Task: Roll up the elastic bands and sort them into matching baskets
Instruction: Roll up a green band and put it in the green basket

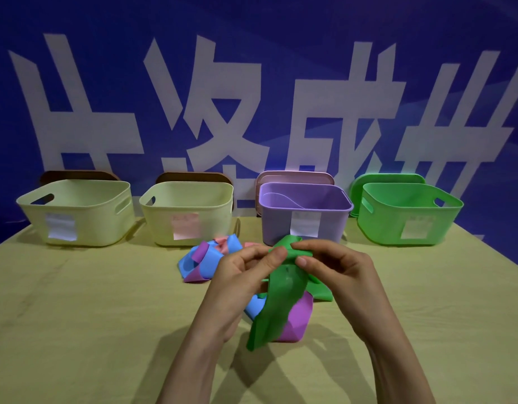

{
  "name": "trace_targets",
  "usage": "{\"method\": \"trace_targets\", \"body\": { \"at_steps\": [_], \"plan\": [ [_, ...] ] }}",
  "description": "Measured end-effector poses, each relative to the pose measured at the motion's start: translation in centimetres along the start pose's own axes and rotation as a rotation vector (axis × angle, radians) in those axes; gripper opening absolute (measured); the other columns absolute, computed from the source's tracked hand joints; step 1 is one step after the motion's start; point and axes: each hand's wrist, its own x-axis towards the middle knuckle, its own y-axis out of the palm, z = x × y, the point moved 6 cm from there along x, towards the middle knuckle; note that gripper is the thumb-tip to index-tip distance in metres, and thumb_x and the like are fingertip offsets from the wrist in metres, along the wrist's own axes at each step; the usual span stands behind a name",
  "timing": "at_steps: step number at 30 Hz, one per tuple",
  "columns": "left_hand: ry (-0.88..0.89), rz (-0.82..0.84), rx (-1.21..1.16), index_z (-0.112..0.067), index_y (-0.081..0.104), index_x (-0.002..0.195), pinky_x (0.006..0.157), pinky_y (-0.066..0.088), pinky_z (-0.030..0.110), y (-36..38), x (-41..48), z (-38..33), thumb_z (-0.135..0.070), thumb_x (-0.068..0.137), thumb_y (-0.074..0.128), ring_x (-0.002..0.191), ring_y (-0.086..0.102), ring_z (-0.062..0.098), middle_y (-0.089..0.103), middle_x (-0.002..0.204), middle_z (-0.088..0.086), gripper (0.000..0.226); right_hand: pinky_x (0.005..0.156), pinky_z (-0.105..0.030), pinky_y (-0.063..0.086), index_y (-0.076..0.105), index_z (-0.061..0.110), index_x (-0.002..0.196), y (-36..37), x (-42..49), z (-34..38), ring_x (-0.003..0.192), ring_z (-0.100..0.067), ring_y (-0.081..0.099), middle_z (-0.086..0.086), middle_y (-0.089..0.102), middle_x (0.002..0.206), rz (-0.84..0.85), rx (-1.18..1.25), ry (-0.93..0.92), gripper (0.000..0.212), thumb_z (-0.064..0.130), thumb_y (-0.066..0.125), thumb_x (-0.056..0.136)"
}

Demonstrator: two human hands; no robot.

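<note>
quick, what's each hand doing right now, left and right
Left hand: closed, pinching the top end of the green band.
Right hand: closed, pinching the same green band beside the left.

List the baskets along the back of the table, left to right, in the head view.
Cream basket with white label → cream basket with pink label → purple basket → green basket.
</note>
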Motion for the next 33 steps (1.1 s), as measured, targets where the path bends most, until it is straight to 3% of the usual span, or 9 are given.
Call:
{"method": "trace_targets", "body": {
  "at_steps": [6,9,11,14,18,24,29,33],
  "plan": [
    [0.063,-0.027,-0.004,-0.01,0.073,0.085,0.076,0.056,0.032,-0.2,0.2,0.0,-0.025,0.059,0.074,0.082,0.069,0.021,0.074,0.086,0.01,0.031,0.073,-0.014,0.052,0.072,0.013,0.091,0.1,-0.2,0.2,0.085,-0.005,0.07,0.006,0.075,0.089,0.032,0.0,-0.02,0.03,-0.011,0.068,0.074],
    [0.113,-0.033,0.029,-0.006,0.072,0.092,0.084,0.056,0.033,-0.3,0.3,0.0,-0.024,0.059,0.074,0.089,0.069,0.019,0.074,0.094,0.009,0.037,0.074,-0.016,0.051,0.068,0.012,0.105,0.0,-0.1,-0.3,0.089,-0.007,0.069,0.0,0.074,0.095,0.038,0.008,0.03,0.031,0.009,0.071,0.074],
    [0.15,-0.033,0.067,-0.007,0.072,0.093,0.085,0.055,0.029,-0.3,0.3,-0.1,-0.023,0.061,0.073,0.091,0.07,0.018,0.075,0.094,0.007,0.036,0.069,-0.015,0.05,0.07,0.012,0.099,0.0,0.0,-0.4,0.082,-0.004,0.068,0.0,0.074,0.09,0.041,-0.039,0.057,0.026,0.022,0.068,0.074],
    [0.189,-0.048,0.128,-0.009,0.072,0.091,0.083,0.055,0.024,-0.4,0.2,-0.2,-0.025,0.061,0.073,0.088,0.071,0.014,0.075,0.09,0.001,0.034,0.062,-0.013,0.049,0.072,0.013,0.087,0.0,0.1,-0.5,0.074,-0.001,0.066,0.001,0.074,0.08,0.021,-0.084,0.062,0.011,0.017,0.067,0.079],
    [0.181,-0.032,0.105,-0.008,0.072,0.091,0.08,0.054,0.022,-0.2,0.4,-0.1,-0.02,0.062,0.073,0.086,0.071,0.013,0.075,0.089,0.003,0.032,0.066,-0.015,0.05,0.074,0.014,0.085,-0.1,0.2,-0.6,0.074,-0.003,0.066,0.001,0.075,0.08,-0.019,-0.098,0.037,0.019,0.026,0.068,0.072],
    [0.089,0.002,0.015,-0.009,0.067,0.103,0.078,0.056,0.026,-0.1,0.3,0.3,-0.02,0.063,0.074,0.09,0.07,0.018,0.074,0.094,0.007,0.042,0.07,-0.014,0.049,0.073,0.013,0.087,-0.2,0.2,-0.8,0.078,-0.003,0.066,0.002,0.075,0.083,-0.034,-0.025,0.034,0.012,0.006,0.067,0.08],
    [0.035,0.025,-0.008,-0.011,0.072,0.091,0.066,0.054,0.02,0.3,0.0,0.4,-0.024,0.066,0.07,0.082,0.071,0.015,0.075,0.086,0.006,0.029,0.071,-0.017,0.052,0.075,0.019,0.084,-0.2,0.1,-0.2,0.078,-0.007,0.068,-0.001,0.075,0.083,-0.045,0.01,0.017,0.016,0.012,0.071,0.071],
    [0.032,-0.003,-0.028,-0.009,0.073,0.088,0.069,0.057,0.024,0.0,0.1,0.5,-0.03,0.065,0.07,0.08,0.071,0.02,0.074,0.086,0.011,0.031,0.07,-0.015,0.051,0.074,0.015,0.084,-0.1,0.1,-0.1,0.077,-0.006,0.069,0.0,0.075,0.082,-0.035,0.023,0.01,0.024,-0.006,0.071,0.072]
  ]
}}
